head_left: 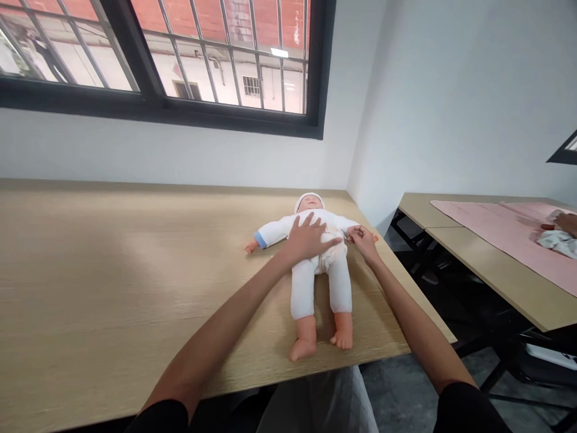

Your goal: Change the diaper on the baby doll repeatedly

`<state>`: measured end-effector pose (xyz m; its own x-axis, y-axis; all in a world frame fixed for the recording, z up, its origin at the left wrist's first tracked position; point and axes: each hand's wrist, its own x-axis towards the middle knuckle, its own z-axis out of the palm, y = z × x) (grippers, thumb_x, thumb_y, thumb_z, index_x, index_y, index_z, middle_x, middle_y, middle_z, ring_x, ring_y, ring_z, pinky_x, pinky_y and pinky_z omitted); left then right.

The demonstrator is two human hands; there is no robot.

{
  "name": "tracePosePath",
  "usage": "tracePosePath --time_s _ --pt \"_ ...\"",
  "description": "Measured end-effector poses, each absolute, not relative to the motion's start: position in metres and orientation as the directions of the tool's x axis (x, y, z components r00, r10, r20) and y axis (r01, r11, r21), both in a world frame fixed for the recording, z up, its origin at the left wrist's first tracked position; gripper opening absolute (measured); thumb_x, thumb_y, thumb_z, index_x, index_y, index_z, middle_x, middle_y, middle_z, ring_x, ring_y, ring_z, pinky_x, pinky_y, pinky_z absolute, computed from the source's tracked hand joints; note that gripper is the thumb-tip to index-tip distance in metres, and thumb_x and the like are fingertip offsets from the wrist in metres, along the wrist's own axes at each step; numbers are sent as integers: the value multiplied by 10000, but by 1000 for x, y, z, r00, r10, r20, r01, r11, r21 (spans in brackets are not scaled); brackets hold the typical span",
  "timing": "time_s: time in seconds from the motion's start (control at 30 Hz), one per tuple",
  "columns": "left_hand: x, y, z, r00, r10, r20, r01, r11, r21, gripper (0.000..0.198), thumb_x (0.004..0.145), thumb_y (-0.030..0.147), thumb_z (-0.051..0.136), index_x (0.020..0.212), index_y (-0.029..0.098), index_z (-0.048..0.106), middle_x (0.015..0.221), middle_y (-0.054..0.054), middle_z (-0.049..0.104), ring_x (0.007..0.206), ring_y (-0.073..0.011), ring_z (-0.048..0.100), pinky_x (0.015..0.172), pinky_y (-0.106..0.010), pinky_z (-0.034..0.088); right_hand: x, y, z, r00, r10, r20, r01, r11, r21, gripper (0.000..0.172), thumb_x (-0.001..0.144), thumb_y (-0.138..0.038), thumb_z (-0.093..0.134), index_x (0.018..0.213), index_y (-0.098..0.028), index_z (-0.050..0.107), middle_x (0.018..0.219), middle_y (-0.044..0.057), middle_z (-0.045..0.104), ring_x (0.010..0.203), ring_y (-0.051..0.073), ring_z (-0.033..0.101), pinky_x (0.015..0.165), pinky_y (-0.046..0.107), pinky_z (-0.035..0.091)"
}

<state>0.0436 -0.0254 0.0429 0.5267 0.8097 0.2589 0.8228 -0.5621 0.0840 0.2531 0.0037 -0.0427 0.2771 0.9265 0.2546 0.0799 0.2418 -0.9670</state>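
A baby doll point(321, 282) in white clothes and a white cap lies on its back on the wooden table point(112, 270), feet toward me. My left hand point(308, 239) rests flat on the doll's chest, fingers spread. My right hand point(363, 239) is closed in a pinch on the cuff of the doll's sleeve at its outstretched arm, near the table's right edge.
A second table point(478, 255) stands to the right across a gap, with a pink cloth point(505, 231) and a bundle of fabric point(559, 237) on it. A wall and a barred window point(180, 60) lie behind the table. Dark table legs fill the gap.
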Motion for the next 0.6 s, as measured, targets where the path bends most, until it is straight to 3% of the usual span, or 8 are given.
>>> tracePosePath --time_s 0.1,0.2,0.3,0.37,0.6 --pt "-1 -5 62 454 869 199 850 -489 194 415 937 341 318 1280 182 489 1368 -97 514 1275 -243 422 1037 -395 344 252 3 -43 303 922 242 59 235 -970 296 654 -437 673 774 -185 575 711 -9 624 618 114 580 686 270 496" --pt "-38 10 67 408 913 -22 896 -395 202 311 829 175 420 1090 142 587 1165 -108 623 1043 -223 572 873 -311 441 252 4 -45 335 914 230 42 229 -972 310 650 -451 670 784 -191 566 657 -21 607 586 124 575 653 274 489" --pt "-49 22 52 485 841 -241 869 -432 241 212 645 202 651 854 177 636 892 -14 681 785 -181 610 683 -237 456 252 5 -48 343 907 244 48 242 -969 324 640 -458 673 794 -195 560 642 -25 601 580 130 573 640 276 481" --pt "-45 29 35 524 798 -297 848 -456 271 253 564 231 718 790 181 616 818 10 661 749 -174 587 642 -225 432 252 6 -50 334 907 257 45 257 -965 323 643 -454 675 798 -195 559 640 -26 601 574 127 567 636 274 473" --pt "-39 43 12 589 756 -285 795 -478 374 192 631 336 641 695 181 547 757 4 594 771 -178 542 679 -240 402 248 2 -52 336 903 267 74 257 -964 324 656 -453 682 812 -195 561 620 -33 578 553 124 535 621 279 462"
